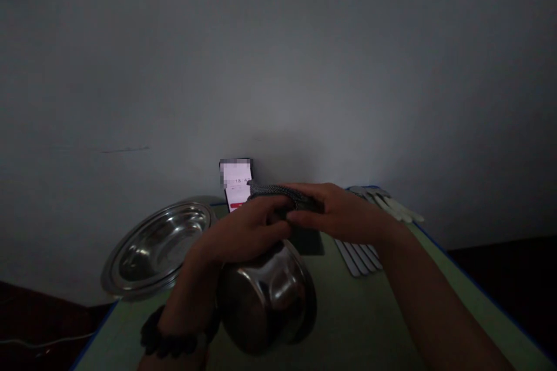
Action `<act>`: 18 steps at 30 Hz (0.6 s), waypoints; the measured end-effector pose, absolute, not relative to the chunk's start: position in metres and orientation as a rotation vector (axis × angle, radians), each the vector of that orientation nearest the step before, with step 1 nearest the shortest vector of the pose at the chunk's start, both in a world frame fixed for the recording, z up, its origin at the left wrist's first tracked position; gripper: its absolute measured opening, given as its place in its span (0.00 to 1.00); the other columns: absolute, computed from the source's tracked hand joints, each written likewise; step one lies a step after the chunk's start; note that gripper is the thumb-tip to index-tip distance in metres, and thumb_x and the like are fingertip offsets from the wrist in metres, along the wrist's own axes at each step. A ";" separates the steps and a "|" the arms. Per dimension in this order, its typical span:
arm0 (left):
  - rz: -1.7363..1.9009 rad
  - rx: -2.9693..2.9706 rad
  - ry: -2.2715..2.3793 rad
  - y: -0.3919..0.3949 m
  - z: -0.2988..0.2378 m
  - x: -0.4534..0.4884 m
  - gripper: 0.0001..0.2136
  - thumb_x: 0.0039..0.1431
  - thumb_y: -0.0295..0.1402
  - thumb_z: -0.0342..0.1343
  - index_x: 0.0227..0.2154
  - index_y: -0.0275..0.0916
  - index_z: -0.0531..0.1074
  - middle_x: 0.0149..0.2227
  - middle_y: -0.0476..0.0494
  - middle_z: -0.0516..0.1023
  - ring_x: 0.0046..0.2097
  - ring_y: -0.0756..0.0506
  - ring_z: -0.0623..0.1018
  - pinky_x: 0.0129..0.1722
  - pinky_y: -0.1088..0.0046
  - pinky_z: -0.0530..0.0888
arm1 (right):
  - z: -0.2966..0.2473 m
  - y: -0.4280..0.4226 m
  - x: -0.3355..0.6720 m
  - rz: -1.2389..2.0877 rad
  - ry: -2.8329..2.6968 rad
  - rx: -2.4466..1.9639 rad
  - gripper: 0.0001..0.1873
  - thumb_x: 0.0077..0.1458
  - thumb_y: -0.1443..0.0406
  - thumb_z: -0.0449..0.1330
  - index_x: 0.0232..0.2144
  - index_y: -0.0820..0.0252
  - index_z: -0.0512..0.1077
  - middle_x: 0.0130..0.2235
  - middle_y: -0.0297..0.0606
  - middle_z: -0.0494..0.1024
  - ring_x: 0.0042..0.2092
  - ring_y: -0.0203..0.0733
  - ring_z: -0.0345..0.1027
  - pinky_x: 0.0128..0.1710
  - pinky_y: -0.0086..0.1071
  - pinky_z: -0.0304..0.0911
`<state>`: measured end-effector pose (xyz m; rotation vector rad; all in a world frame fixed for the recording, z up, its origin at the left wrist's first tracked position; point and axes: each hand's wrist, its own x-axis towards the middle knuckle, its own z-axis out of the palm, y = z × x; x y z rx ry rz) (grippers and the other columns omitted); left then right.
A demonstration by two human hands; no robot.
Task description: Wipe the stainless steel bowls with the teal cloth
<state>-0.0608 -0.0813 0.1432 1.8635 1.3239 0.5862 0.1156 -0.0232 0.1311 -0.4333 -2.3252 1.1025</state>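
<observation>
Your L hand [256,232] lies over the top side of the deep stainless-steel bowl [270,295], so L is the nearer; your R hand [335,208] is up & to the right of it, apart from the steel. Bowl's tipped on its side: axis runs from the closed base, lower L and facing you, to the rim on the R. Can't tell if it's resting on anything or if L really grips it, b/c the palm is hidden. R looks closed on one end of the dark woven cloth [278,189], which runs across above L's fingers; the two hands are v. close there.

Surface: green tablecloth [357,313] w/ blue edging, pushed up nr the grey wall [278,69]. Wide steel basin [161,249] sits far L, lit phone [237,185] stands behind the hands, white-handled cutlery [400,208] back R, w/ flat pale strips [359,261] just in front, partly behind your R forearm. Black bracelet [172,333] on your L wrist. Room's dim; pale cable [47,343] low L, off the table.
</observation>
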 end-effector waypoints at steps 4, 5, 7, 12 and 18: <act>0.648 1.890 1.328 -0.080 0.143 -0.064 0.06 0.55 0.32 0.49 0.34 0.39 0.68 0.22 0.55 0.65 0.22 0.53 0.65 0.22 0.78 0.63 | 0.131 -0.018 0.121 1.062 -2.324 -0.508 0.15 0.57 0.64 0.56 0.46 0.56 0.72 0.39 0.34 0.78 0.42 0.40 0.70 0.43 0.33 0.64; 0.692 1.925 1.336 -0.079 0.142 -0.065 0.06 0.56 0.32 0.49 0.34 0.39 0.69 0.25 0.53 0.68 0.25 0.52 0.68 0.25 0.77 0.66 | 0.132 -0.018 0.120 1.031 -2.321 -0.530 0.13 0.58 0.64 0.54 0.44 0.57 0.74 0.38 0.34 0.78 0.41 0.39 0.70 0.43 0.33 0.63; 0.778 1.953 1.354 -0.077 0.141 -0.064 0.08 0.58 0.34 0.49 0.36 0.39 0.71 0.30 0.50 0.72 0.29 0.51 0.71 0.30 0.76 0.68 | 0.133 -0.018 0.116 0.967 -2.308 -0.592 0.13 0.60 0.64 0.51 0.41 0.59 0.74 0.37 0.35 0.78 0.39 0.39 0.69 0.41 0.33 0.63; 0.924 1.854 1.629 -0.070 0.140 -0.067 0.13 0.58 0.43 0.50 0.36 0.39 0.72 0.18 0.54 0.66 0.19 0.52 0.64 0.19 0.77 0.59 | 0.133 -0.013 0.119 0.907 -2.176 -0.789 0.14 0.60 0.62 0.50 0.34 0.62 0.74 0.32 0.37 0.77 0.34 0.38 0.68 0.34 0.32 0.62; 1.155 1.774 2.005 -0.063 0.140 -0.072 0.14 0.58 0.43 0.50 0.30 0.38 0.73 0.21 0.50 0.73 0.22 0.50 0.69 0.23 0.74 0.62 | 0.140 -0.016 0.136 0.931 -1.889 -0.902 0.15 0.58 0.58 0.53 0.30 0.61 0.74 0.28 0.35 0.75 0.32 0.39 0.69 0.32 0.31 0.63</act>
